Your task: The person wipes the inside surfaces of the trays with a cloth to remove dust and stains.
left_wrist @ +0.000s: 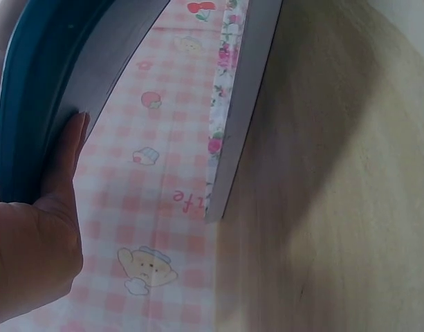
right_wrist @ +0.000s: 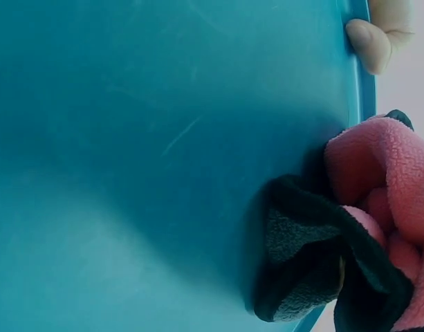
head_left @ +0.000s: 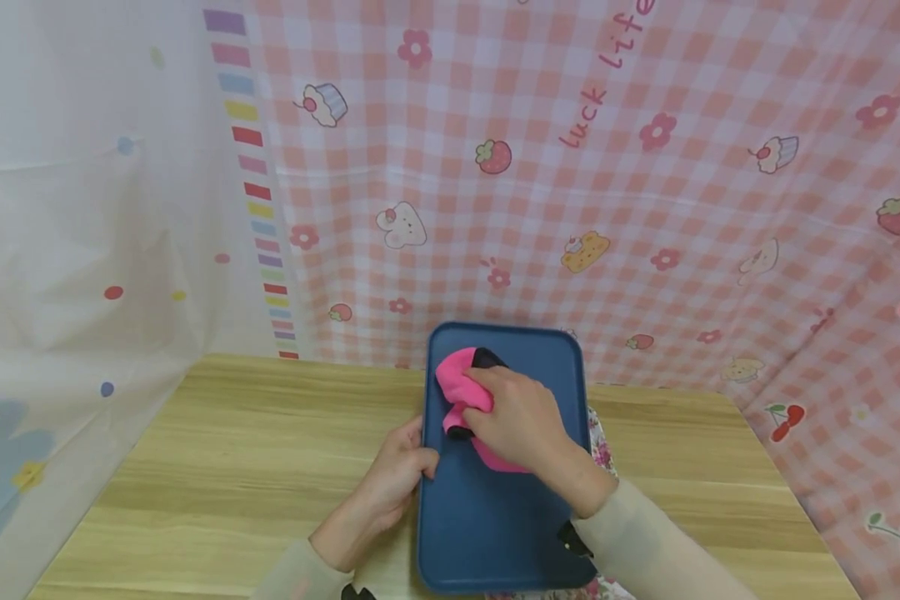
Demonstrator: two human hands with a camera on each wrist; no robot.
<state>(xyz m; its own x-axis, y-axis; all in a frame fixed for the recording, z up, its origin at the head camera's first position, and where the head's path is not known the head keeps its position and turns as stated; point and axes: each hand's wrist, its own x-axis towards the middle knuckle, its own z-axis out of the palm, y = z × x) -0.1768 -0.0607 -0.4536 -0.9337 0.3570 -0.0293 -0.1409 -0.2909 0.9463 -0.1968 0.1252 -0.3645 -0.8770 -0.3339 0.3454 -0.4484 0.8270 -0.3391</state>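
Note:
A dark blue rectangular tray (head_left: 495, 537) with a raised rim is held up over the table, its inner face toward me. My left hand (head_left: 393, 471) grips the tray's left rim, with the thumb on the inner side; in the left wrist view, fingers (left_wrist: 63, 162) reach behind the tray's underside. My right hand (head_left: 521, 421) holds a bunched pink cloth (head_left: 461, 383) with black edging against the upper left part of the tray. In the right wrist view, the fleecy cloth (right_wrist: 378, 155) lies at the rim, and thin pale scratches mark the tray's surface (right_wrist: 163, 180).
Behind the tray's right side, a floral-patterned item (head_left: 600, 442) shows on the wood-grain table (head_left: 270, 467); the left wrist view shows its floral side (left_wrist: 217, 131) and a grey edge. A pink checked curtain (head_left: 450, 192) hangs behind the table, a white one (head_left: 82, 217) at the left.

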